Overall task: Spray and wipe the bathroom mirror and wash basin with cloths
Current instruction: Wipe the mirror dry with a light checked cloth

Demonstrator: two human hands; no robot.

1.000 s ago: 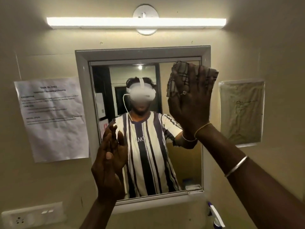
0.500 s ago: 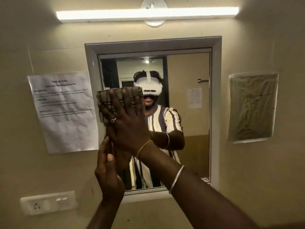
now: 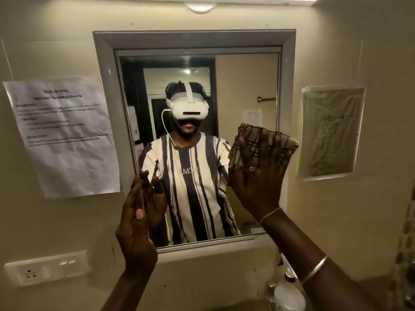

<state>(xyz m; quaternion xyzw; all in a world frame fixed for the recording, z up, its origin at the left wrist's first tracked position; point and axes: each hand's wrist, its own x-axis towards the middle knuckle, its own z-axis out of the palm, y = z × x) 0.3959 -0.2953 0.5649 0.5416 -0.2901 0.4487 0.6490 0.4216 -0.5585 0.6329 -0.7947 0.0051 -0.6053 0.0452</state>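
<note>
A grey-framed mirror (image 3: 105, 70) hangs on the cream wall in front of me. My right hand (image 3: 258, 180) presses a folded checked cloth (image 3: 249, 135) flat against the glass at the mirror's right side, fingers spread over it. My left hand (image 3: 137, 223) rests flat on the lower left corner of the glass and holds nothing. A spray bottle (image 3: 288, 292) with a white body stands below the mirror at the bottom right, partly hidden by my right forearm. The wash basin is barely in view.
A printed paper sheet (image 3: 65, 140) is taped to the wall left of the mirror. A plastic-covered sheet (image 3: 330, 133) hangs on the right. A white socket plate (image 3: 45, 268) sits low on the left. A light bar runs above the mirror.
My right hand has swept the cloth from the mirror's upper right to its left side and now back to the right, lower down. My left hand has stayed on the lower left glass.
</note>
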